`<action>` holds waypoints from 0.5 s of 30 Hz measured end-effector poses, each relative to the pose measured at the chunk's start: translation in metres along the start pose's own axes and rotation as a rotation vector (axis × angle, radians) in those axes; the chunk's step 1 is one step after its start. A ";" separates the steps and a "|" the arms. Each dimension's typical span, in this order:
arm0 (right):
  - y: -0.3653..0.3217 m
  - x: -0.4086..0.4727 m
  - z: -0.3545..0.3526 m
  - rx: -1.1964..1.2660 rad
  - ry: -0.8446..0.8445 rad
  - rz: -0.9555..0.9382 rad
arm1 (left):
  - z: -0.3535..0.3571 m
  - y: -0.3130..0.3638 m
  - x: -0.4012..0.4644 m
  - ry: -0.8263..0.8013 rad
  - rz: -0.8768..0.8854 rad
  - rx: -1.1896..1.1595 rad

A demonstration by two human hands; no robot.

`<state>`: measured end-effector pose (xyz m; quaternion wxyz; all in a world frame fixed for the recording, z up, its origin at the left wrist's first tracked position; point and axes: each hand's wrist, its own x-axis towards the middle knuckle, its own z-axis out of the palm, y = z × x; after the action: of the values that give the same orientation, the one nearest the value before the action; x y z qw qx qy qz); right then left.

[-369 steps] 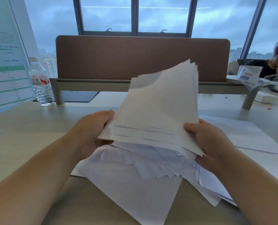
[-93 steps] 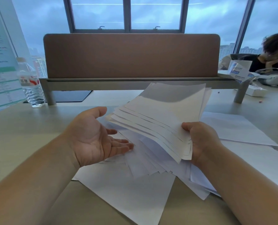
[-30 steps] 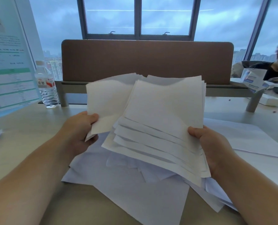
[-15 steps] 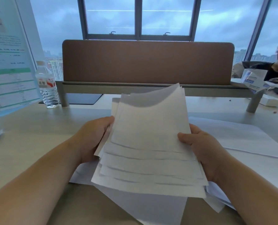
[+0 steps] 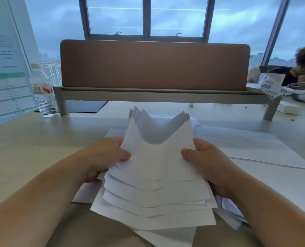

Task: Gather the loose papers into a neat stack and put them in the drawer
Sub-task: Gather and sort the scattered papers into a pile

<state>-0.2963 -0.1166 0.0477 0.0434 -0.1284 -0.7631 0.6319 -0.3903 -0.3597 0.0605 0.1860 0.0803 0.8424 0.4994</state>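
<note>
Head view, at your desk [image 5: 32, 148]: your left hand [image 5: 105, 157] and right hand [image 5: 207, 163] clamp the sheaf of papers [image 5: 157, 175] from 9 and 3 o'clock, thumbs on top, fingers curled beneath. Half a second ago the sheets stood taller; now they have dropped toward the desktop, the far edge sagging into a trough between two peaks, near edges still fanned in steps. Squaring has begun but is not finished. More loose sheets [image 5: 255, 145] lie flat from 1 to 4 o'clock and beneath the sheaf. No drawer is in view. A water bottle [image 5: 43, 93] stands at 10 o'clock.
</note>
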 end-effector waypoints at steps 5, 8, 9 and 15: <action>-0.002 0.009 -0.012 -0.284 0.213 -0.143 | -0.005 -0.004 0.010 0.132 -0.006 -0.049; 0.000 0.014 -0.031 -0.481 0.360 -0.231 | -0.002 -0.001 0.010 0.156 -0.005 -0.091; 0.001 0.016 -0.036 -0.560 0.388 -0.233 | -0.001 0.001 0.011 0.168 0.008 -0.101; 0.013 0.025 -0.055 -1.034 0.279 0.198 | -0.003 0.004 0.013 0.195 0.068 -0.138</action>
<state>-0.3064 -0.0559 0.0437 0.0158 -0.2867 -0.9457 0.1522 -0.4033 -0.3560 0.0624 0.0913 0.0469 0.8168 0.5677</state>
